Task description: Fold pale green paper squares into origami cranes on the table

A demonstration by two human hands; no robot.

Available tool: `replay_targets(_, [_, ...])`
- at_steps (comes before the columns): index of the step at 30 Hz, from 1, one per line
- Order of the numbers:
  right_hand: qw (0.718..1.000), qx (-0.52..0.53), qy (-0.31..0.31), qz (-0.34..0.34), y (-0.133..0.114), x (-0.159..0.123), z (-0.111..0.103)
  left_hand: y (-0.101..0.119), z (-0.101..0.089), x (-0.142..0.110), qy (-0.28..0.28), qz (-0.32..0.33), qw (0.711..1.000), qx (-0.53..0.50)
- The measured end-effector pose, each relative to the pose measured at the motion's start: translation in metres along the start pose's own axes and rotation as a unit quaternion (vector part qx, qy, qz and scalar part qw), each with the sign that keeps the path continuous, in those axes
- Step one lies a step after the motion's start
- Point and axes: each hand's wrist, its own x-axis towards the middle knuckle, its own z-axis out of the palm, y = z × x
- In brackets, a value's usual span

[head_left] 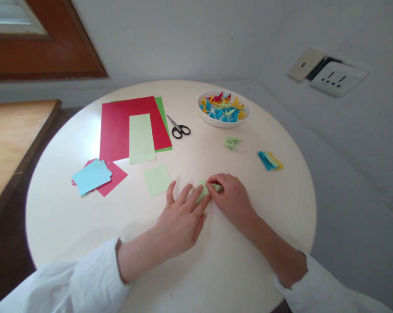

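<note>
A small piece of light green paper (201, 192), partly folded, lies on the table under my fingers. My left hand (182, 217) rests palm down with its fingers spread, the fingertips pressing on the paper's left part. With thumb and forefinger, my right hand (230, 195) pinches the paper's right part, which sticks up a little. The fingers cover much of the paper, so its full shape is hidden. Left of it, close to my left hand's fingertips, lies a flat light green square (157, 180).
The round white table (242, 269) holds red sheets (118, 126), a green strip (142, 139), scissors (179, 130), blue cards (92, 176), a white bowl (224, 123) of folded paper cranes, a green folded cluster (232, 142) and small folded papers (270, 161). Walls stand behind and right.
</note>
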Motion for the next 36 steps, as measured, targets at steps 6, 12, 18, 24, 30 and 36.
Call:
replay_targets(6, [1.0, 0.023, 0.0, -0.01, 0.003, -0.004, 0.0, 0.0, 0.001, 0.0, 0.001, 0.005, 1.0, 0.001])
replay_targets(12, [0.999, 0.0, 0.033, -0.012, 0.008, -0.006, -0.002, -0.001, 0.003, -0.001, 0.014, 0.006, 1.0, 0.009])
replay_targets(18, [0.998, -0.034, 0.047, -0.001, 0.01, -0.009, -0.002, -0.001, 0.003, -0.001, 0.02, 0.006, 1.0, 0.01])
replay_targets(24, [0.997, -0.053, 0.054, 0.009, 0.013, -0.011, -0.002, -0.001, 0.002, -0.001, 0.023, 0.005, 1.0, 0.008])
replay_targets(30, [0.996, -0.063, 0.062, 0.009, 0.017, -0.014, -0.004, 0.0, 0.004, -0.001, 0.023, 0.001, 1.0, 0.003])
replay_targets(36, [0.996, -0.069, 0.057, 0.019, 0.02, -0.016, -0.006, 0.0, 0.003, -0.001, 0.026, 0.001, 1.0, -0.001])
